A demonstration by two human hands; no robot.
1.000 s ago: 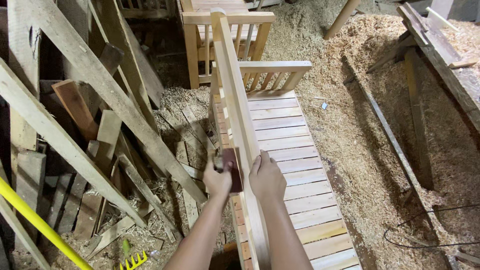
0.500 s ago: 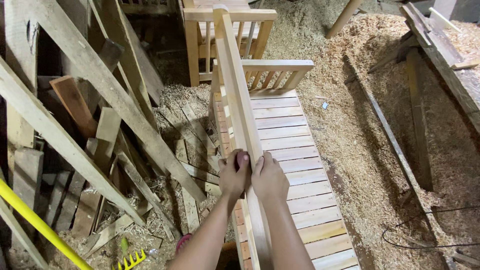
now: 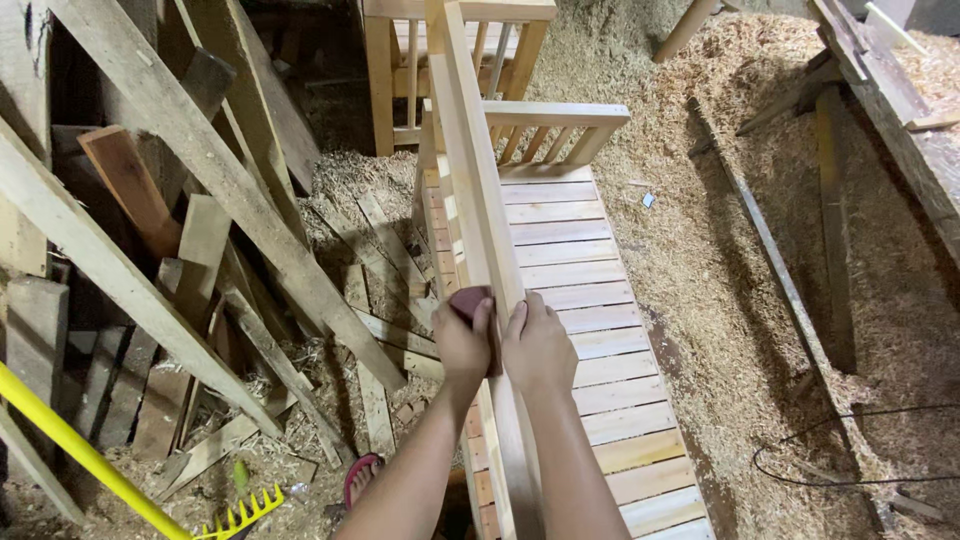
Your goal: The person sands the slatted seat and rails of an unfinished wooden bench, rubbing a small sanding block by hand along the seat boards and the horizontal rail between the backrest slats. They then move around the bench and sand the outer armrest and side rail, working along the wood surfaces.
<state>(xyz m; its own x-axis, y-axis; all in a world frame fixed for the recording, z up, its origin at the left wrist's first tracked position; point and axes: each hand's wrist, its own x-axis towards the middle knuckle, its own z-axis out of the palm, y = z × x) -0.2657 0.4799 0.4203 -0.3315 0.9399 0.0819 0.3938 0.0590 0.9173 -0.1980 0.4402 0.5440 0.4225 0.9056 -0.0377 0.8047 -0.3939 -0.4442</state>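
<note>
Sawdust-covered workshop floor [image 3: 720, 260]. Left hand [image 3: 462, 345] grips dark sanding block [image 3: 470, 300] against upright rail [image 3: 470, 190]; right hand [image 3: 538, 348] grasps rail. Sanding looks underway, extent unclear.

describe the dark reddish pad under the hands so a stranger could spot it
Find the long pale wooden rail running up the middle above the slatted panel. Where both hands meet on it, the left hand presses a sanding pad, the only dark reddish thing on the light wood.

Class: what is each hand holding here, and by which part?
Left hand presses a dark red sanding pad, gripped at its lower end, against the wooden rail; right hand grips the rail's top edge.
</note>
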